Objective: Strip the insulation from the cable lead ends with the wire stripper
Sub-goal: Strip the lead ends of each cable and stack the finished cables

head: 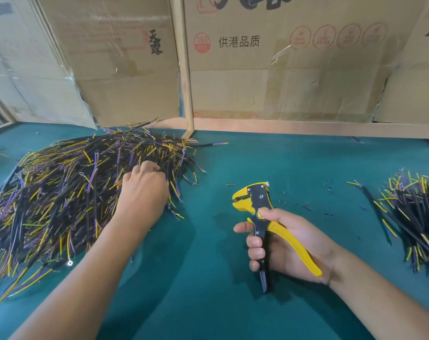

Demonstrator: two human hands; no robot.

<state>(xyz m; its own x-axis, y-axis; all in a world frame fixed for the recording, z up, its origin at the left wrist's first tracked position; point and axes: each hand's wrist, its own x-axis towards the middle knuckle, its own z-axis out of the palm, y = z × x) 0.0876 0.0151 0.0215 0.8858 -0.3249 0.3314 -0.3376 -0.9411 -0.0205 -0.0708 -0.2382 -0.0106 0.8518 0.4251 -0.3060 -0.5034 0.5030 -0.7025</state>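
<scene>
A big heap of black cables (61,192) with yellow and purple lead ends lies on the left of the green table. My left hand (144,187) reaches into the heap's right side, its fingers curled down among the cables; whether it pinches one is hidden. My right hand (284,244) grips the handles of a yellow and black wire stripper (260,204), held upright above the table with its jaws pointing left and nothing in them.
A smaller pile of cables (414,217) lies at the right edge. Tiny bits of stripped insulation (328,190) are scattered on the green table (208,290) beyond the stripper. Cardboard boxes (269,69) and a wooden frame (184,69) wall off the back.
</scene>
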